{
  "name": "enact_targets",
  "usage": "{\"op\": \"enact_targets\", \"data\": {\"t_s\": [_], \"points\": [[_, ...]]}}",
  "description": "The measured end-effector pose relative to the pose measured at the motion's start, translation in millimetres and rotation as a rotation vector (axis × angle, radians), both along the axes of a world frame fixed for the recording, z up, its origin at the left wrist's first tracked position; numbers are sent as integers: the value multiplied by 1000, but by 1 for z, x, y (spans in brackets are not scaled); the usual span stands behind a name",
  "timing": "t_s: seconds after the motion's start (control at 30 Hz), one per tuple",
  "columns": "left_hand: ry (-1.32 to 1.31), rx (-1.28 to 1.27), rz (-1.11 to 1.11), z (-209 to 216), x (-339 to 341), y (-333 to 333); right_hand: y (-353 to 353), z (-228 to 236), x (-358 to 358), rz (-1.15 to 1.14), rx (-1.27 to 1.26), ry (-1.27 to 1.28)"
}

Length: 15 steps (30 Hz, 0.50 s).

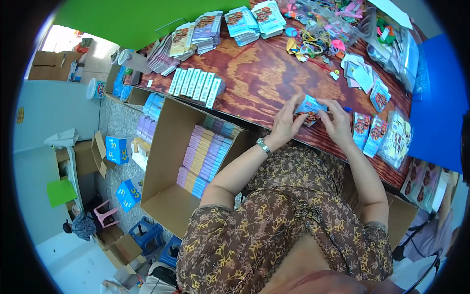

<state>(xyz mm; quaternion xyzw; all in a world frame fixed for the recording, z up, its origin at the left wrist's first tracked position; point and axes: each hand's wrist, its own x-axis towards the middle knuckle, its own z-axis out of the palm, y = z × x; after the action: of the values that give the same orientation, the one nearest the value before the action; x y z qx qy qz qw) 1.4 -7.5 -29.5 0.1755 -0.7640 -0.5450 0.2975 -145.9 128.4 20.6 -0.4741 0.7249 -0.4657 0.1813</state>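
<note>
Between my two hands, above the table's near edge, is a small light-blue printed box (pixel 309 104) with a picture on its lower part. My left hand (pixel 285 122) holds its left side, the thumb across the lower front. On the other side my right hand (pixel 338 122) grips it, with thumb and fingers at the right edge. Two similar boxes, one a printed blue-and-red box (pixel 361 128) and the other a matching box (pixel 375 135), lie just right of my right hand. Beside them rests a clear bag (pixel 395 139) of small pale pieces.
A row of upright filled boxes (pixel 196 86) stands at the table's left edge. Stacks of flat cartons (pixel 242 27) line the back. Loose cards (pixel 359 73), colourful trinkets (pixel 313 44) and plastic bags lie at the right. An open cardboard box (pixel 164 196) with packed boxes stands below left.
</note>
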Motion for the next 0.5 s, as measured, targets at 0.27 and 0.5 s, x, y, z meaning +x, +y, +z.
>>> {"op": "enact_targets", "data": {"t_s": [0.27,0.5], "points": [[-560,-728,200,51,45,-79,4,11,0,9,88,208],[-846,-1305,393,59,87,-118,11,6,-51,-64,103,634]]}}
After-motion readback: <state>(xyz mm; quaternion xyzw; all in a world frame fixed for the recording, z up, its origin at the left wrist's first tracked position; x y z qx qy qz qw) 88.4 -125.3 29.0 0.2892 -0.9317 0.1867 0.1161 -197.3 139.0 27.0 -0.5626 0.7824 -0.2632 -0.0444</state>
